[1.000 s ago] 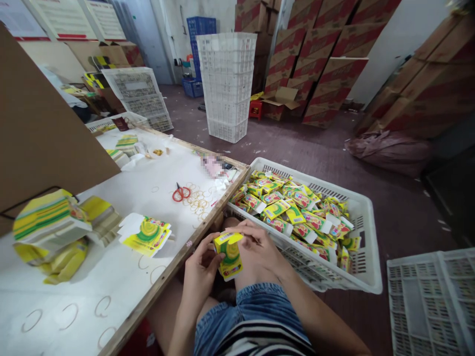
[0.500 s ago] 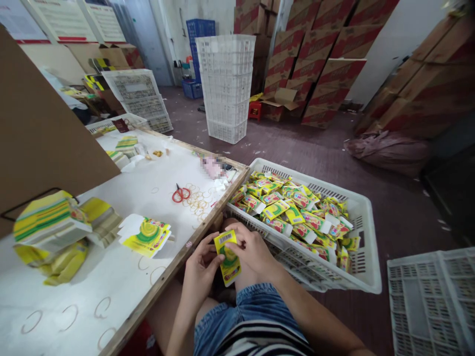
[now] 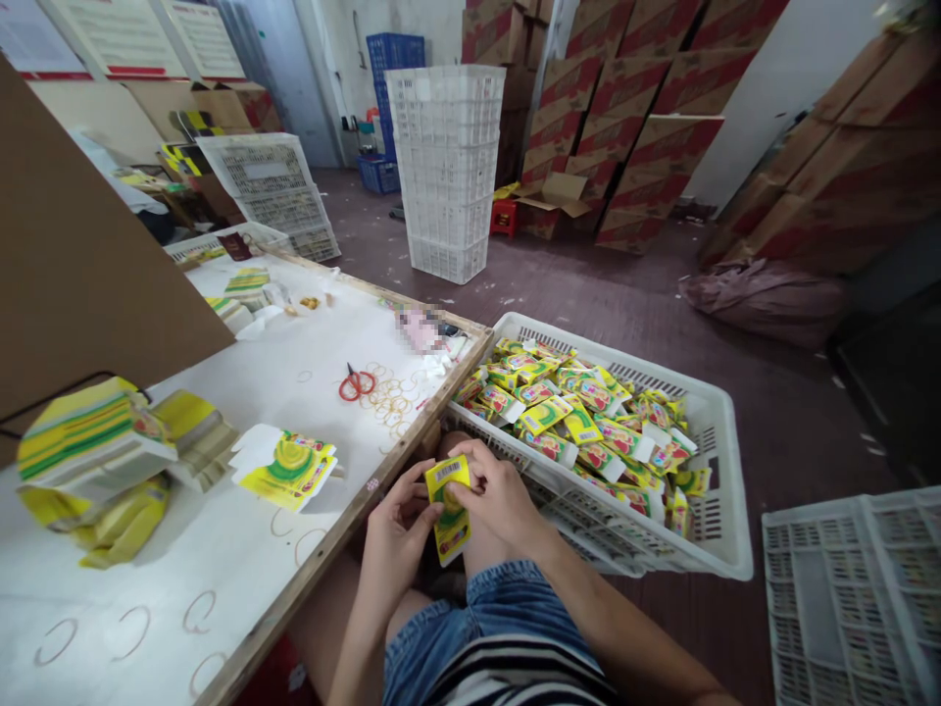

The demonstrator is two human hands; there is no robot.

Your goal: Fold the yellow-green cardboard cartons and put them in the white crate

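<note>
at the far left, a bundled stack of flattened yellow-and-green cartons [image 3: 95, 431] is resting on the white surface [image 3: 242, 554]; to its right, a loose flattened carton [image 3: 290, 466] is lying printed side up. red-handled scissors [image 3: 357, 385] are lying beyond it, beside scattered rubber bands [image 3: 397, 392]. just past the surface's wooden edge, the left hand [image 3: 401, 520] is pinching the left side of a small yellow carton [image 3: 450, 537], which is sitting between both hands above the lap. its long axis is running away from the body, the barcode end lying farthest and leaning slightly left. the right hand [image 3: 507, 500] is gripping its upper right, thumb across the printed face. farther right and forward, nearer the right hand, a white plastic crate [image 3: 712, 412] is holding many cartons [image 3: 599, 417], its near wall standing between them and the hands.
</note>
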